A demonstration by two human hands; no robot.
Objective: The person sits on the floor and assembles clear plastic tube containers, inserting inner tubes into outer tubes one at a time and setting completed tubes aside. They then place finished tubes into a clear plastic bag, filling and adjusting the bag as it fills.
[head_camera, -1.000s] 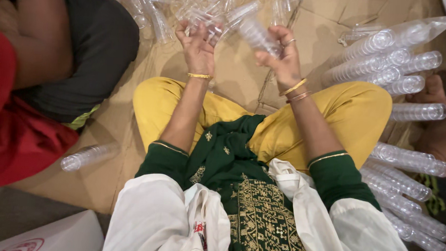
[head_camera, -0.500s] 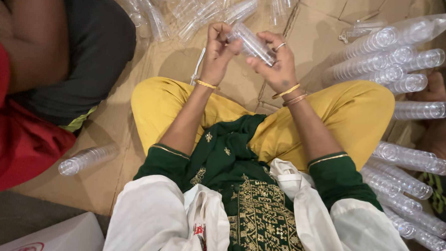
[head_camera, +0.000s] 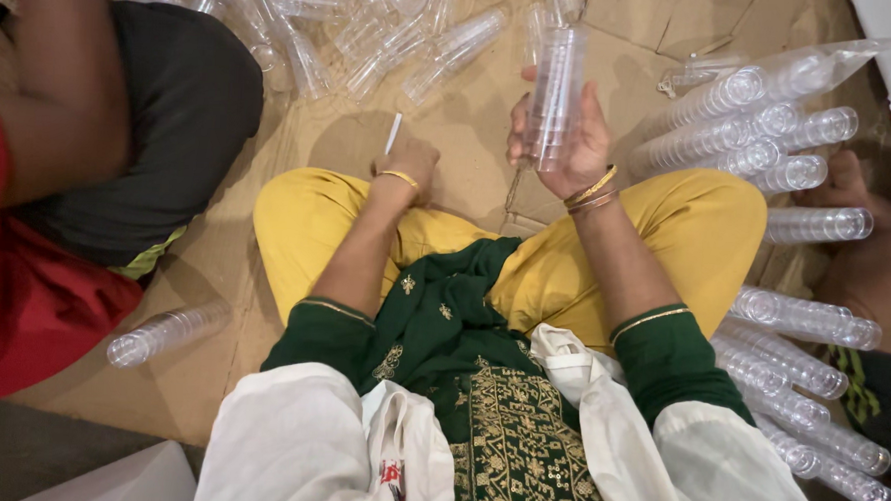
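- Since the half-second-earlier frame, the two hands are seen to have separated: both were then raised together on one clear stack; now only the right hand point(head_camera: 562, 145) carries it, and the left hand point(head_camera: 407, 164) has been lowered toward the knee.
- Right hand: fingers wrapped around the lower end of the stack of clear plastic cups point(head_camera: 556, 90); palm turned up toward the camera, gold bangles point(head_camera: 590, 192) at the wrist.
- Long axis of the held stack: recorded as running away from the body, from the palm toward the top of the view, nearly upright in the picture. Its far end lies over the cardboard sheet point(head_camera: 451, 131).
- Left hand: curled into a narrow fist and resting at the yellow-trousered knee point(head_camera: 307, 214). A thin white stick point(head_camera: 394, 133) is seen rising from the fist; the grip on it is judged a pinch, though the fingertips are hidden.
- Relation noted: the held stack lies to the right of the left hand and beyond it, apart; the right hand is the nearer, being in contact.
- Outward, far side: loose clear cup stacks point(head_camera: 375, 27) are scattered on the cardboard, beyond both hands.
- Outward, right: finished long stacks point(head_camera: 761, 129) are laid side by side, with more point(head_camera: 811, 377) beside the right leg.
- Outward, left: a single short stack point(head_camera: 166, 334) lies alone near another person's dark and red clothing point(head_camera: 119, 166).
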